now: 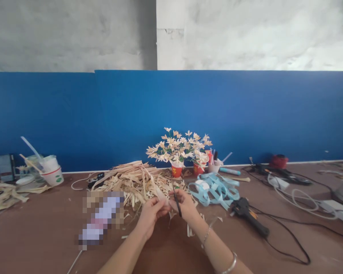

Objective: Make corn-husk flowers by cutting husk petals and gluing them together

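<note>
My left hand (151,216) pinches a pale piece of dried corn husk (161,195) that rises from between its fingers. Close beside it, my right hand (186,205) has its fingers closed round slim dark scissors (177,203), pointing away from me. The fingertips of both hands almost meet at the husk, so its lower end is hidden. Just beyond them lies a loose heap of dried husk strips (125,182). Behind the heap, cream husk flowers (180,146) stand in red cups (176,170).
Tangled light-blue ribbon (217,188) and a black glue gun (250,217) with its cord lie right. A white cup of sticks (53,176) stands left, near a blurred-out upright object (101,220). A blue panel (131,118) closes off the back of the brown table (40,228).
</note>
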Demonstrator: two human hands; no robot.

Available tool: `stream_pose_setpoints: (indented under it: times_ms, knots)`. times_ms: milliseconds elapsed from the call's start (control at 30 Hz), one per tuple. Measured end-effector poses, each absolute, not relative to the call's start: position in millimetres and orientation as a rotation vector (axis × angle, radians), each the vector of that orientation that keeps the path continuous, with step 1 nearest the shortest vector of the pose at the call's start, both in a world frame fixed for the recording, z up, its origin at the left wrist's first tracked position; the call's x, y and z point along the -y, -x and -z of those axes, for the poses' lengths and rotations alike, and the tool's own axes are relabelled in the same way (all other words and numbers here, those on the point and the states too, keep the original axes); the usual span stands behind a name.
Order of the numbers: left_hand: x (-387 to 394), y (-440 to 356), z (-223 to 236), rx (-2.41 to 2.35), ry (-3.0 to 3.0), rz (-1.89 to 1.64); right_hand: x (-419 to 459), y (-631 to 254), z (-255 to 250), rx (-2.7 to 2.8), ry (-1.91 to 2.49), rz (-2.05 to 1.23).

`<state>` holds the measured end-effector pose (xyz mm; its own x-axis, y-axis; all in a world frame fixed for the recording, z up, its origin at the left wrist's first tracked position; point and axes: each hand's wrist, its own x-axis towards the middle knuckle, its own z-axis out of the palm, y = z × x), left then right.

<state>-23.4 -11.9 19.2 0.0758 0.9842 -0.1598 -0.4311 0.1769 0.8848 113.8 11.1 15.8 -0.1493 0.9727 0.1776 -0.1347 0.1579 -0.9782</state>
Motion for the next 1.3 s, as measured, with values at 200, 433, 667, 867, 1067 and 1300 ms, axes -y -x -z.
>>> stream_pose_setpoints:
  times_ms: [200, 433, 667, 867, 1067, 1300]
  knots:
    - [13.3, 24.4, -25.0, -1.011, -0.916, -1.262, -10.4, -109.5, -10.5, 1.311, 0.915, -1.184]
    - [10.5, 26.3, -25.6, -1.110, -0.931, -1.378, -8.2, -109.8, -15.3, 1.320, 0.947, -1.121]
    - [2.1, 37.1, -29.9, -0.999, -0.613, -1.671, 0.8, -114.3, -27.9, 1.543, 0.977, -1.448]
    - [3.3, 35.2, -33.2, -0.931, -0.533, -1.701, 8.0, -110.3, -27.8, 1.667, 1.058, -1.479]
    - [6.7, 31.1, -32.3, -0.920, -0.577, -1.631, 10.2, -109.7, -31.1, 1.716, 1.056, -1.480]
    - [8.1, 29.1, -30.6, -0.899, -0.588, -1.614, 7.9, -109.8, -26.5, 1.700, 1.093, -1.457]
